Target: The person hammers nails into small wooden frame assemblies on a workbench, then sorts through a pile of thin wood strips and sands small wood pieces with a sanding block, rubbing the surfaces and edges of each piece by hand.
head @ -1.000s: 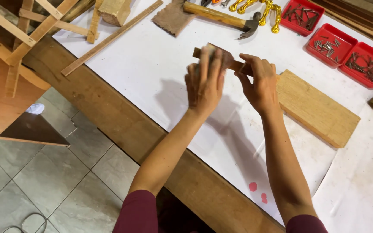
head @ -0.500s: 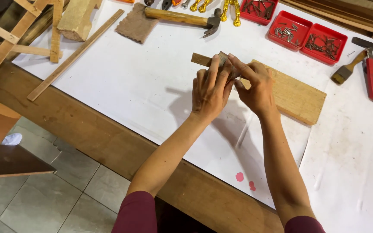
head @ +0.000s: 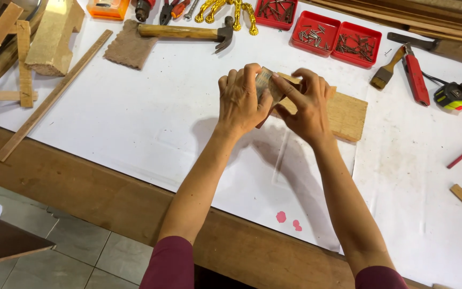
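Note:
My left hand (head: pixel 240 100) and my right hand (head: pixel 307 108) are pressed together over the white sheet (head: pixel 151 123), both gripping a small grey-brown flat piece (head: pixel 266 81). Only its top corner shows between the fingers, so I cannot tell whether it is wood or sandpaper. Just behind and to the right of my hands a light wooden board (head: pixel 348 115) lies flat on the sheet. My right hand covers the board's left end.
A hammer (head: pixel 188 32), a brown abrasive pad (head: pixel 130 47) and two red trays of nails (head: pixel 335 33) lie at the back. A brush (head: pixel 385 74), a red tool (head: pixel 416 75), a tape measure (head: pixel 455 95) and a red pencil (head: pixel 460 158) are to the right. Wood strips (head: pixel 54 96) lie on the left.
My hands have drawn closer together around the piece. Its end stuck out to the left before and is now mostly covered by my fingers. The view has shifted too.

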